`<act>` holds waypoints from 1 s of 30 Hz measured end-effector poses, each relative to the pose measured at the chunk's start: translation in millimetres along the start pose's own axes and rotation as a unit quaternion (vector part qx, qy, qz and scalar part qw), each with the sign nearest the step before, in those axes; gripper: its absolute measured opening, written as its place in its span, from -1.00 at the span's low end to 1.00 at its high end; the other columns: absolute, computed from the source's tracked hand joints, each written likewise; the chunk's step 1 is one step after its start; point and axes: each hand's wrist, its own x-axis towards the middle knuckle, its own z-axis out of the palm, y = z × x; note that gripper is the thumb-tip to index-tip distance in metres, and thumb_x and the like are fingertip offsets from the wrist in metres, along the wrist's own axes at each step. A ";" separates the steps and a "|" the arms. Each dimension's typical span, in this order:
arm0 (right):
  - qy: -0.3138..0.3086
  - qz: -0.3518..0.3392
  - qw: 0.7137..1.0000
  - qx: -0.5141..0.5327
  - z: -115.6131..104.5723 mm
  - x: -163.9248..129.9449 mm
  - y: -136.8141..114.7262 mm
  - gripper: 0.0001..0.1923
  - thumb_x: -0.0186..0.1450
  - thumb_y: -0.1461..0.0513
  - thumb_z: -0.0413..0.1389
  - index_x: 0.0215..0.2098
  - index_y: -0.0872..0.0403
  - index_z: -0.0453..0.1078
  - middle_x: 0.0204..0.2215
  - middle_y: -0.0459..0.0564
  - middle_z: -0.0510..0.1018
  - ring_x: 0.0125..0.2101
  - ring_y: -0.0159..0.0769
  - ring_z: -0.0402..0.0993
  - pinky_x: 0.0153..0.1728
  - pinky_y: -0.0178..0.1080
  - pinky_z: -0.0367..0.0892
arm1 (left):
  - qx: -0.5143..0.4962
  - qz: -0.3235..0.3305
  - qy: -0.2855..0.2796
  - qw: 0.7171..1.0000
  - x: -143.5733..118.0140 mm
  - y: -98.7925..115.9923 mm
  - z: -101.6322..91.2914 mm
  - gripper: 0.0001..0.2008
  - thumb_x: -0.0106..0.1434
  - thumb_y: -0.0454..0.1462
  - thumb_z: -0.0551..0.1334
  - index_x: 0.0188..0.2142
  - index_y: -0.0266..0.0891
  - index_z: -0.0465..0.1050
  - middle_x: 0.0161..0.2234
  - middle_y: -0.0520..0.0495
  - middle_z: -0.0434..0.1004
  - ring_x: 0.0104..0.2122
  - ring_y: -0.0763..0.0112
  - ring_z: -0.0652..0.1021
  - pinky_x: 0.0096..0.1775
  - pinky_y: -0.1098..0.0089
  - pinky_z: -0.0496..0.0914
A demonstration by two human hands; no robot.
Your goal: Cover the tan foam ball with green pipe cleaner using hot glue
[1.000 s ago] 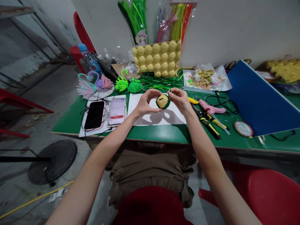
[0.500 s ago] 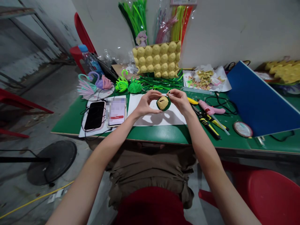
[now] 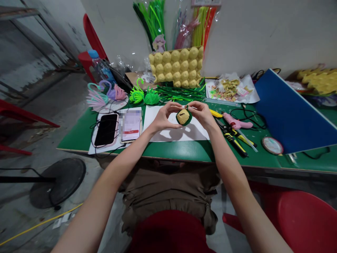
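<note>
Above a white sheet of paper (image 3: 155, 135) I hold a small yellow egg-carton cup (image 3: 182, 117) edged with dark green pipe cleaner (image 3: 188, 121). A dark slit shows in its yellow face. My left hand (image 3: 165, 117) grips the cup from the left, thumb below and fingers above. At its upper right, my right hand (image 3: 200, 113) pinches the green pipe cleaner, with a short end sticking up by the fingertips. Right of the paper lie a pink glue gun (image 3: 238, 123) and yellow-and-black pliers (image 3: 234, 140).
Behind the hands are a yellow egg tray (image 3: 177, 66), loose green pipe cleaners (image 3: 181, 94) and green pipe-cleaner swans (image 3: 144, 95). Two phones (image 3: 106, 130) with tangled cables lie left. A blue board (image 3: 295, 112) leans at right, near a roll of tape (image 3: 272, 145).
My right fingers have shifted slightly left and down along the cup's edge, and a short green end now shows above them. The cup and my left hand stay nearly still.
</note>
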 end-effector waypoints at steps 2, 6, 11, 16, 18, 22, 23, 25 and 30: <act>0.001 -0.001 1.000 -0.006 0.5 -0.2 -0.6 -0.46 -0.15 -0.13 0.50 -0.41 0.04 0.54 -0.42 -0.13 0.57 -0.43 -0.43 0.40 -0.42 -0.34 0.28 | 0.002 0.004 0.000 1.000 0.0 0.0 0.2 -0.25 -0.12 -0.14 0.62 0.02 -0.16 0.39 0.01 -0.20 0.64 0.04 0.16 0.64 0.09 0.20 0.52; 0.034 -0.032 0.999 -0.009 3.0 0.1 -1.6 -0.46 -0.19 -0.11 0.51 -0.46 0.02 0.47 -0.46 -0.17 0.53 -0.43 -0.42 0.39 -0.44 -0.35 0.29 | 0.020 0.010 0.012 1.000 -0.2 -2.0 0.2 -0.24 -0.13 -0.12 0.62 0.04 -0.16 0.40 0.02 -0.20 0.63 0.07 0.13 0.63 0.10 0.19 0.51; 0.047 -0.074 0.995 -0.042 4.4 1.0 -1.7 -0.51 -0.12 -0.12 0.48 -0.51 0.03 0.47 -0.50 -0.13 0.51 -0.46 -0.40 0.37 -0.43 -0.30 0.31 | 0.036 0.017 0.019 0.999 -1.0 -5.2 -0.5 -0.21 -0.13 -0.07 0.62 0.07 -0.15 0.40 0.04 -0.20 0.62 0.09 0.11 0.62 0.13 0.18 0.50; 0.047 -0.098 0.992 -0.064 3.3 0.9 -2.0 -0.50 -0.11 -0.18 0.46 -0.52 0.01 0.53 -0.51 -0.10 0.53 -0.46 -0.37 0.38 -0.42 -0.27 0.33 | 0.054 0.036 0.024 0.998 -1.6 -6.7 -0.7 -0.22 -0.10 -0.03 0.61 0.09 -0.13 0.41 0.05 -0.18 0.60 0.10 0.11 0.60 0.15 0.15 0.50; 0.042 -0.107 0.991 -0.068 2.3 0.8 -2.0 -0.50 -0.10 -0.18 0.46 -0.52 0.01 0.54 -0.50 -0.09 0.54 -0.45 -0.36 0.40 -0.41 -0.26 0.34 | 0.061 0.046 0.024 0.997 -1.9 -7.2 -0.8 -0.23 -0.07 -0.03 0.60 0.10 -0.14 0.42 0.05 -0.18 0.60 0.09 0.12 0.61 0.16 0.14 0.49; 0.031 -0.129 0.988 -0.081 -1.6 0.1 -1.0 -0.53 -0.06 -0.18 0.45 -0.50 0.00 0.57 -0.46 -0.08 0.53 -0.44 -0.35 0.42 -0.41 -0.26 0.36 | 0.080 0.042 0.026 0.996 -2.9 -7.2 -1.1 -0.23 -0.05 -0.03 0.58 0.13 -0.17 0.45 0.06 -0.21 0.61 0.09 0.10 0.61 0.16 0.15 0.49; 0.027 -0.133 0.987 -0.088 -2.8 -0.3 -0.6 -0.54 -0.04 -0.17 0.44 -0.49 0.00 0.58 -0.45 -0.08 0.53 -0.44 -0.35 0.41 -0.40 -0.26 0.36 | 0.084 0.038 0.026 0.995 -3.1 -6.9 -1.1 -0.22 -0.05 -0.03 0.58 0.14 -0.17 0.46 0.07 -0.22 0.61 0.09 0.09 0.61 0.15 0.14 0.49; 0.018 -0.141 0.985 -0.102 -4.9 -1.0 0.2 -0.57 0.00 -0.16 0.44 -0.47 -0.01 0.59 -0.43 -0.07 0.53 -0.42 -0.35 0.42 -0.38 -0.26 0.36 | 0.088 0.031 0.022 0.995 -3.3 -5.9 -1.0 -0.19 -0.05 -0.02 0.58 0.17 -0.17 0.46 0.09 -0.24 0.61 0.09 0.07 0.61 0.15 0.13 0.48; 0.004 -0.149 0.981 -0.125 -7.6 -1.9 1.5 -0.60 0.06 -0.13 0.41 -0.45 0.00 0.60 -0.39 -0.05 0.54 -0.36 -0.32 0.46 -0.30 -0.25 0.39 | 0.096 0.035 0.007 0.995 -2.5 -4.3 -1.8 -0.19 -0.05 -0.03 0.58 0.19 -0.12 0.49 0.10 -0.23 0.62 0.08 0.06 0.61 0.13 0.10 0.48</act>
